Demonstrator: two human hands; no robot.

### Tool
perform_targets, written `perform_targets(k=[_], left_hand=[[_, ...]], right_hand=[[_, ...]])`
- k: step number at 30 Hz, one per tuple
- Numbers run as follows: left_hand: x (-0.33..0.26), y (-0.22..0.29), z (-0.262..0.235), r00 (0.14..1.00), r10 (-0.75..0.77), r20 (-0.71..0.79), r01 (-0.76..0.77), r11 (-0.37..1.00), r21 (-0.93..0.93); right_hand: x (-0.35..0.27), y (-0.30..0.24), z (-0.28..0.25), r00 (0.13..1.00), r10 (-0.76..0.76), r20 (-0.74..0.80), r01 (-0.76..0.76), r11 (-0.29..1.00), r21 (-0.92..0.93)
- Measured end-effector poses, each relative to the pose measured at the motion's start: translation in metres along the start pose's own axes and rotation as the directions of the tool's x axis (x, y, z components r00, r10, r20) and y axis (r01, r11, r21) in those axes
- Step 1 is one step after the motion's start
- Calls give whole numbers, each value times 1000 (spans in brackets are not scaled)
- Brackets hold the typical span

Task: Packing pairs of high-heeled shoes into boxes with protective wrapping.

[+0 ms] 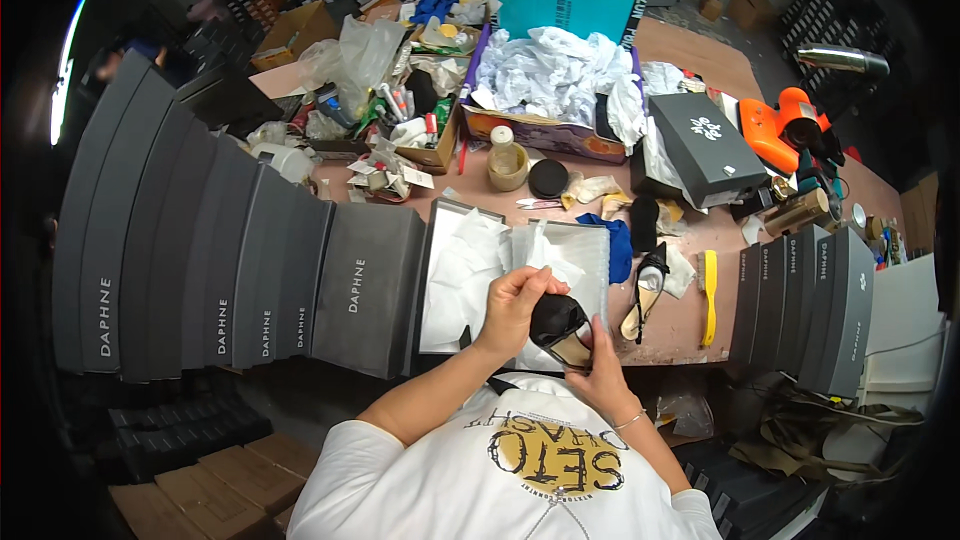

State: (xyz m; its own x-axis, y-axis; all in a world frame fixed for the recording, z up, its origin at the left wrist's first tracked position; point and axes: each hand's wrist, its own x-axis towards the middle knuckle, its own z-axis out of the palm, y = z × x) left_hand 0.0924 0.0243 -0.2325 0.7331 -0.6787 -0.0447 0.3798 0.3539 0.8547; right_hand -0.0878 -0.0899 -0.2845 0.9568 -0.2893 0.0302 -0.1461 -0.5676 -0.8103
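In the head view, at lower centre of the frame, the left hand (515, 302) and right hand (603, 365) were both closed around a black shoe (560, 328) above the open box (470, 275). It looked light, fairly stiff, best gripped by its sole edges.

Toe of the black shoe (560, 328) covered by the hands, right hand (603, 368) palm turned away, open box (470, 275) base under white tissue, near edge of the surface (690, 325) behind the person's shoulders, small clutter (390, 130) at the far side too tiny to identify
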Motion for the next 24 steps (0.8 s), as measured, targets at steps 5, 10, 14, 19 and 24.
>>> perform_targets(k=[5, 10, 14, 19, 24], left_hand=[[33, -10, -68, 987, 160, -22, -68, 538, 840], [107, -11, -119, 970, -219, -108, 90, -90, 992], [144, -65, -166, 949, -245, -199, 94, -383, 919], [131, -16, -152, 1000, 15, -4, 7, -190, 982], [117, 52, -100, 986, 137, 98, -132, 267, 955]], right_hand=[[-16, 5, -28, 964, 266, -21, -232, 876, 423], [-8, 13, -37, 945, 328, 1, -284, 816, 504], [16, -18, -29, 898, 420, 129, -296, 360, 885], [24, 1, -29, 946, 221, 236, -150, -345, 926], [35, -7, -34, 966, 144, 213, -111, -517, 849]])
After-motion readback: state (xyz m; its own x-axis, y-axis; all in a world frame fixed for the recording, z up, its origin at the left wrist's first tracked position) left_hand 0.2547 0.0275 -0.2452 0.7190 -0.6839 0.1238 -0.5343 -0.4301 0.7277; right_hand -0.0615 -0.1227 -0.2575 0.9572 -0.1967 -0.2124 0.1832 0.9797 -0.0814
